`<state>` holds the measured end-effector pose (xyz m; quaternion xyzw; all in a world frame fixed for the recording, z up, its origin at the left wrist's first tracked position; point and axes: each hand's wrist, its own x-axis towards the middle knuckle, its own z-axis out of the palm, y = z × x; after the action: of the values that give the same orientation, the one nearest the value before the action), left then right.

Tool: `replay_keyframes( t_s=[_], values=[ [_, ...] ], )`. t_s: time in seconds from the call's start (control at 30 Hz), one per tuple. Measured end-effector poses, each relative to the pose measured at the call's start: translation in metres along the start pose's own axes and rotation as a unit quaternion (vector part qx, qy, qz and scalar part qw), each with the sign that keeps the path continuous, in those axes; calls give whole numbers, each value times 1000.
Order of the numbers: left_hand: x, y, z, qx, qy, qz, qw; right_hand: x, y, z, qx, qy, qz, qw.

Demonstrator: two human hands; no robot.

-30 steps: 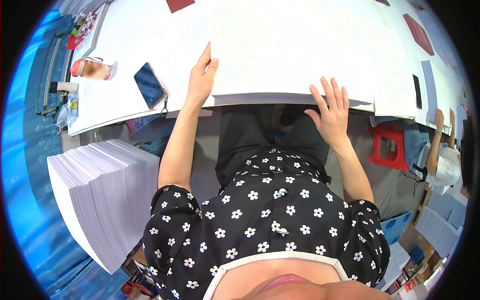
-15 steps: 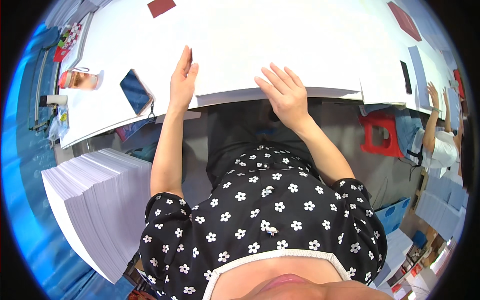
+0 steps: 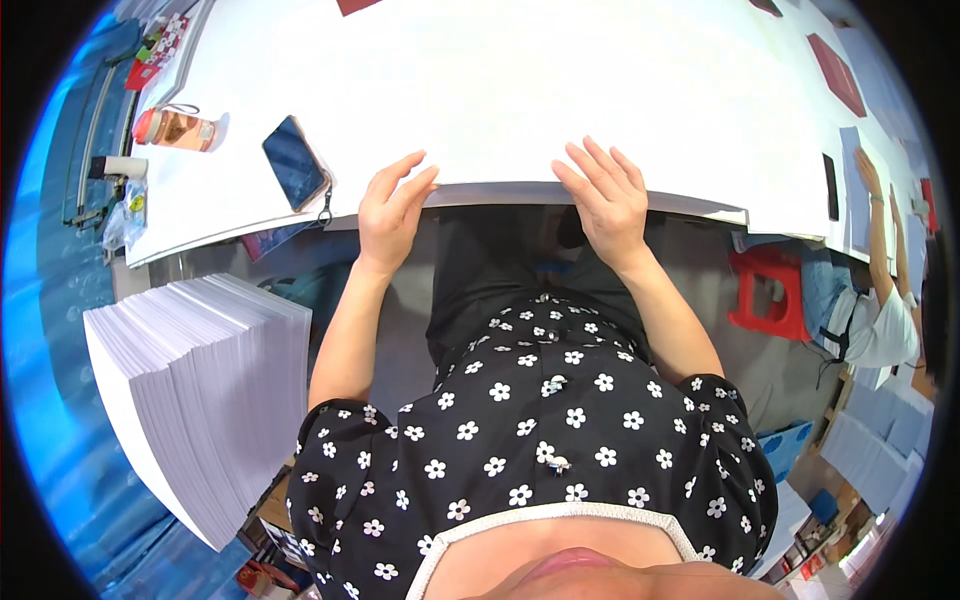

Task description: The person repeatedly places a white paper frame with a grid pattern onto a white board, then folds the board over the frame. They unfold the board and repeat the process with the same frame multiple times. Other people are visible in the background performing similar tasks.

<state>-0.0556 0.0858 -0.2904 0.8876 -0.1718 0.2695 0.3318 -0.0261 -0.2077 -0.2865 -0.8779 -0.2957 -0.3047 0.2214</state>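
White paper stack [image 3: 500, 120], just one as far as I can make out, lying flat on the white tabletop [image 3: 225, 205] with its near edge facing the person, though glare washes out its far outline. Two bare hands are up at that edge: the left hand [image 3: 392, 210] by its left corner, thumb parted from the lightly bent fingers, and the right hand [image 3: 606, 205] a bit right of the middle, its four fingers slightly spread. Neither one is gripping anything; can't tell if the fingertips actually touch the paper. Off to the left there's one smartphone [image 3: 296, 163] with one dark strap [image 3: 325, 205], then one drink bottle [image 3: 178, 130] with a reddish cap. Below the table's left end sits one huge paper pile [image 3: 215, 390], way too many sheets to count. I spot two dark red flat pieces, one [image 3: 356, 4] cut off at the top and the other [image 3: 837, 76] over on the right, plus one black slab [image 3: 831, 187]. One red stool [image 3: 768, 295] is on the right too, near one co-worker [image 3: 885, 330] in a white top, both arms stretched over the table.
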Motion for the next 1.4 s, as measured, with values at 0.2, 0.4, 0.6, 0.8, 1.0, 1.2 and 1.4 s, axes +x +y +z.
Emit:
replay_keyframes(
  t_s=[0.2,0.4,0.6,0.8,1.0,1.2,1.4],
  values=[
    [2,-3,-2,81,9,108,991,0,0,0,5,0,6,1000],
    [6,-4,-2,94,14,154,983,1,-2,-1,2,-5,11,1000],
    [6,3,0,77,6,121,990,2,-3,-4,23,-4,38,999],
    [3,-4,4,56,-7,76,996,3,-3,1,39,12,63,997],
    [9,-7,-1,57,-49,98,992,0,-2,0,32,6,61,998],
    [9,-2,-1,92,-40,127,987,1,-3,1,25,17,52,998],
    [14,6,-1,131,-52,128,982,3,-4,-4,39,10,64,997]
  ],
)
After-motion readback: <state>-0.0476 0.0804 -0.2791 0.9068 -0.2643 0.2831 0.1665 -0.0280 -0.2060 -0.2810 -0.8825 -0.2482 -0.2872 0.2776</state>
